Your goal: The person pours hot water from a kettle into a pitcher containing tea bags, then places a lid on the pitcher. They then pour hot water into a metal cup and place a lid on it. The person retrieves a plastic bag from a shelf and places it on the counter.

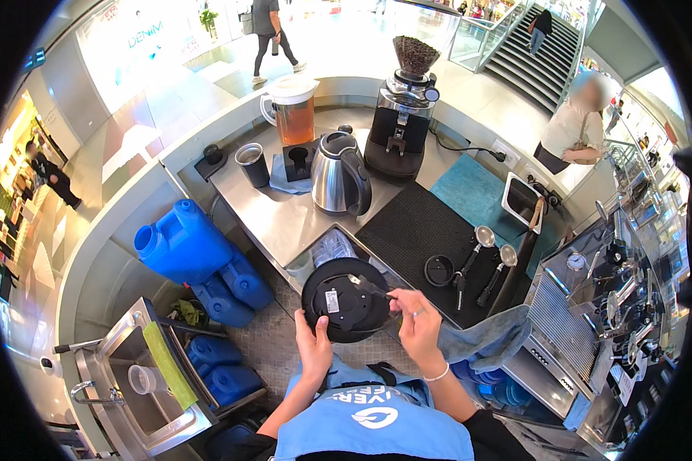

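My left hand (315,346) grips the lower left rim of a black round base (352,314), which looks like an electric kettle's power base. Its underside faces up, with a pale label on it. In the fingers of my right hand (418,322) is a small dark piece with a pale end (364,284), held over the base's right half; whether it is a plug or a brush I cannot tell. Beyond, a steel electric kettle (335,173) stands on the steel counter (265,225). Under the base's far edge, a counter opening shows clear plastic items (333,246).
A coffee grinder (401,121), a lidded jug of amber liquid (295,112) and a black cup (252,166) stand behind. Portafilters (499,268) lie on a black mat (415,230). An espresso machine (571,311) is right; blue jugs (190,242) and a sink (132,369) are left.
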{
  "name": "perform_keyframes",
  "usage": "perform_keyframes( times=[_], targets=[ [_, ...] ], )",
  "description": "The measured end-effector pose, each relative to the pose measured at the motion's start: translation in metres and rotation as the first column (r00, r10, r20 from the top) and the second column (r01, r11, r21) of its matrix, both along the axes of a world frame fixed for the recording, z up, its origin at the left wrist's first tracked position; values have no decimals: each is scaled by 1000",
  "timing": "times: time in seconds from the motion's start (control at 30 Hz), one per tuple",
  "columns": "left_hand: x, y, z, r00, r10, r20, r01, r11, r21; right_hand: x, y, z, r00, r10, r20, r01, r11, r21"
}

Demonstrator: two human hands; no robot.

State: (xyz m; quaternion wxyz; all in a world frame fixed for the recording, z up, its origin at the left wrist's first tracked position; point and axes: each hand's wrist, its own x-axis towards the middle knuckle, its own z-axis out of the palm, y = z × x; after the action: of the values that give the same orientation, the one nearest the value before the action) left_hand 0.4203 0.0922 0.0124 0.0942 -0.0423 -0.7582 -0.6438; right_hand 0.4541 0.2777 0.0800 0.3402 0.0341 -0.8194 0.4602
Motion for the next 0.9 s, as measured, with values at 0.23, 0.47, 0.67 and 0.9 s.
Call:
perform_keyframes(
  times=[0.23,0.47,0.67,0.9],
  targets=[
    [-6,0,23,972,-237,2,237,972,1,-36,23,6,1000,-5,30,-6,939,343],
    [-8,-7,24,965,-255,65,244,959,141,-36,8,3,998,-67,-20,70,970,233],
    [-11,-12,24,977,-215,13,213,971,108,-35,4,-1,993,-95,-63,113,901,419],
    [-16,-16,34,985,-172,2,170,979,108,-41,9,1,999,23,-29,-10,920,391]
  ],
)
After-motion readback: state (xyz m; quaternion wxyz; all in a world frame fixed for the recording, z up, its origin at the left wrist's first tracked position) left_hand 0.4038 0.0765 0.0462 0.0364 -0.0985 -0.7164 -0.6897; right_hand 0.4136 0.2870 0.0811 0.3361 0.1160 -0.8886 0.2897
